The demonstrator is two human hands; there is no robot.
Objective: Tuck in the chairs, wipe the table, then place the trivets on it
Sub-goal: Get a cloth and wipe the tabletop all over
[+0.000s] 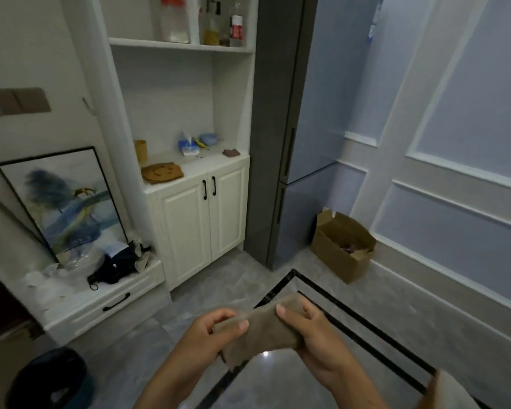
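Our left hand (210,330) and right hand (311,329) each gripped the cloth (263,327); we judged that folding it flat would wipe best.

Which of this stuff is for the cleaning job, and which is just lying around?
For the job: cloth, gripped by the left hand and right hand; trivets.

Just lying about: cardboard box, painting, blue bowl, bottles.
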